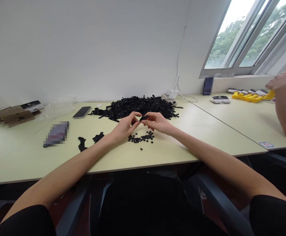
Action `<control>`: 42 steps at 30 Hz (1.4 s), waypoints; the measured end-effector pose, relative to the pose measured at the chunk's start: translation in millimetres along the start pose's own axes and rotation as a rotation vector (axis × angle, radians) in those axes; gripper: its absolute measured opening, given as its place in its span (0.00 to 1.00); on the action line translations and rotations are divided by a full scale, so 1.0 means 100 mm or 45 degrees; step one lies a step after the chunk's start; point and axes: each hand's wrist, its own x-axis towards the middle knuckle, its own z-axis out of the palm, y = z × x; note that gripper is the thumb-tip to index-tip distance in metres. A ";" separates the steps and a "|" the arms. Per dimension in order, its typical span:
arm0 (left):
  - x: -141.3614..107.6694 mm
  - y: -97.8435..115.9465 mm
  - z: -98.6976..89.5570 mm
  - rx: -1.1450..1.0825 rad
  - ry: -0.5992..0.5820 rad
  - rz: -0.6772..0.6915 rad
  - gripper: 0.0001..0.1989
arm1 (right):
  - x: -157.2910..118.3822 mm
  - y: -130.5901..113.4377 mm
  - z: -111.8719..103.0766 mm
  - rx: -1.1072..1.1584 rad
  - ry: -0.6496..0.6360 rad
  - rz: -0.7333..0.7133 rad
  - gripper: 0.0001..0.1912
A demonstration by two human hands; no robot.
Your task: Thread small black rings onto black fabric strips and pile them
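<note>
Both my hands meet over the table, pinching a small black strip (144, 117) between them. My left hand (129, 124) grips its left end with thumb and fingers. At the strip's right end, the fingers of my right hand (157, 122) are closed on it. Just behind them rises a big heap of black strips (138, 106), some with small light dots. In front of my hands lie many small round black pieces with holes (140, 138), and one sits apart nearer the table edge. A few black strips (98, 137) lie beside my left forearm.
Left on the table (123, 160) are a phone (82, 112), a blurred packet (56, 133), clear plastic and an opened cardboard box (15, 115). A charger with white cable (173, 94) stands behind the heap. At right, another person's hand (285, 82) holds something yellow near yellow items (248, 97).
</note>
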 end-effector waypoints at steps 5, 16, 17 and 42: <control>0.14 0.03 0.07 -0.187 0.046 -0.045 0.20 | 0.02 0.00 -0.03 0.091 0.081 -0.063 0.21; 0.31 0.02 0.15 -0.579 0.180 -0.236 0.18 | 0.10 0.13 -0.03 0.216 0.186 -0.057 0.21; 0.31 0.01 0.15 -0.618 0.185 -0.253 0.19 | 0.10 0.15 -0.02 0.227 0.192 -0.047 0.21; 0.37 -1.34 -1.22 0.559 0.256 -0.704 0.29 | 0.16 0.30 -0.02 -0.125 0.210 -0.054 0.04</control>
